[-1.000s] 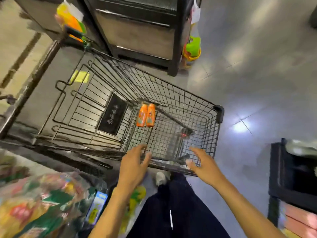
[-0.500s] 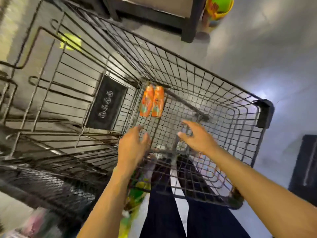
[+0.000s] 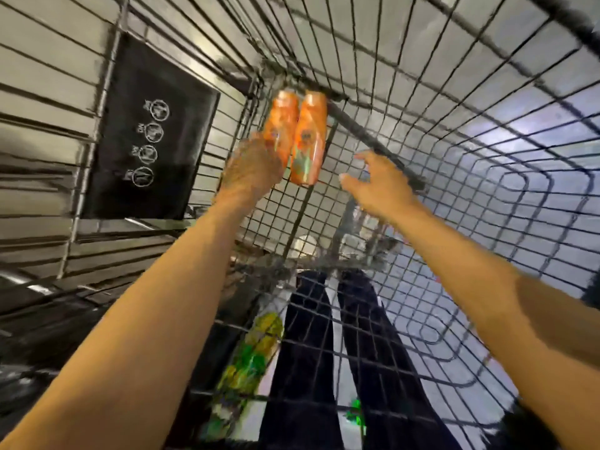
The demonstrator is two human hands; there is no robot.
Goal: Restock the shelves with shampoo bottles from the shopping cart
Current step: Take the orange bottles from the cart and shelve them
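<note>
Where I see the shampoo bottles: side by side, on the shopping cart floor.
Left hand: over one bottle's lower end; fingers blurred, grip I cannot tell.
Right hand: just beside them, fingers spread, empty.

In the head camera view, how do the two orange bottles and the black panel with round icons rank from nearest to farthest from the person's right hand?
1. The right orange bottle, just left of the right hand.
2. The left orange bottle, next to the first one, its near end covered by the left hand.
3. The black panel, far to the left.
</note>
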